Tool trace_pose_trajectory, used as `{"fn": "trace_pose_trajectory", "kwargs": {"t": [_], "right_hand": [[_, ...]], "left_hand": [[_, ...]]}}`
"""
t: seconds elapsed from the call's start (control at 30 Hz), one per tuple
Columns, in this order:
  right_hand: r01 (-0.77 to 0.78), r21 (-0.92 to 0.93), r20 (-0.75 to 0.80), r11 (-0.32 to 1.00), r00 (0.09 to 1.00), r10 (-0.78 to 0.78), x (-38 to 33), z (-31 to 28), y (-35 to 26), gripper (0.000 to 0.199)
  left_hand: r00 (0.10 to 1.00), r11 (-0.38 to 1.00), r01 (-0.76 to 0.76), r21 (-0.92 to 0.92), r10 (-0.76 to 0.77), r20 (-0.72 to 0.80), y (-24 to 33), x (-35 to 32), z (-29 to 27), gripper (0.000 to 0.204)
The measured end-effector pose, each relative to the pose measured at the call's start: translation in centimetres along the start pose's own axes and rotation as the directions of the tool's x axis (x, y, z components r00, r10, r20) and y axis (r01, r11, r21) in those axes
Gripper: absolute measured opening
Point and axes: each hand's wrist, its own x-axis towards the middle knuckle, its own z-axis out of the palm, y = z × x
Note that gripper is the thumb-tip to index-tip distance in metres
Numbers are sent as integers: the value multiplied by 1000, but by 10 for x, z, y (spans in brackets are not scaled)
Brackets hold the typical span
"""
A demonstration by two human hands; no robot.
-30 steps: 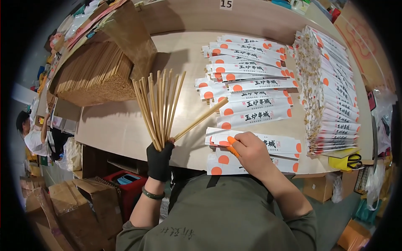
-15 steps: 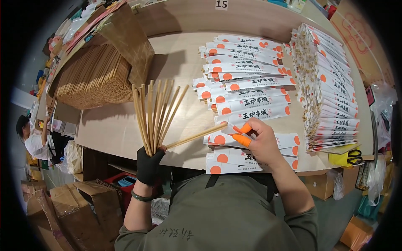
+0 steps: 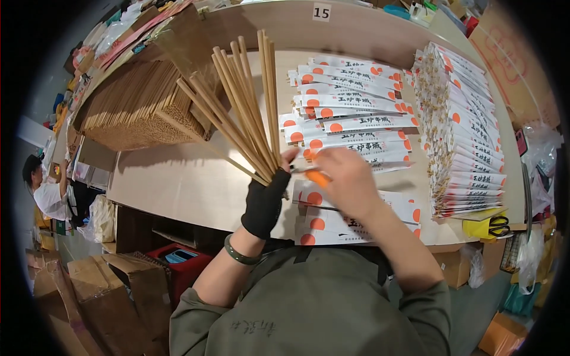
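My left hand (image 3: 264, 200), in a black fingerless glove with a green bangle at the wrist, grips a fan of several wooden chopsticks (image 3: 243, 104) that stand upright over the table. My right hand (image 3: 346, 178), wearing orange finger tips, is blurred just right of the bundle's base and pinches a thin stick there above the white paper sleeves (image 3: 332, 222) with orange dots. More empty sleeves (image 3: 350, 107) lie fanned out beyond my hands.
A big stack of loose chopsticks (image 3: 139, 107) lies at the far left of the table (image 3: 178, 184). Filled sleeves (image 3: 469, 136) are stacked in a row at the right, with yellow-handled scissors (image 3: 493, 225) by the edge. Cardboard boxes (image 3: 89, 285), a red crate (image 3: 178, 261) and another person (image 3: 44, 190) are lower left.
My left hand has lifted the chopstick bundle up and to the right. My right hand left the sleeves near the edge and moved up to the bundle's base.
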Motion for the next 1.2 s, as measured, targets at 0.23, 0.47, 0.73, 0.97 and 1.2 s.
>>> {"fn": "trace_pose_trajectory", "kwargs": {"t": [0.23, 0.47, 0.73, 0.97, 1.2], "right_hand": [[-71, 48, 455, 996, 890, 41, -53, -9, 16, 65], [26, 19, 249, 999, 968, -30, -90, -18, -12, 46], [292, -52, 238, 955, 932, -272, -128, 1, -15, 27], [140, 1, 210, 990, 968, -137, -111, 7, -20, 25], [202, 32, 212, 979, 956, -205, -100, 14, -36, 35]], "left_hand": [[964, 948, 249, 197, -262, 40, -39, -23, -4, 31], [973, 972, 229, -46, -230, -18, -57, -36, -47, 33], [921, 925, 366, -105, -344, 184, -46, -78, -31, 45], [901, 916, 401, -30, -389, 192, -58, -87, -32, 40], [977, 945, 211, 250, -197, -83, -59, -81, -49, 22]]}}
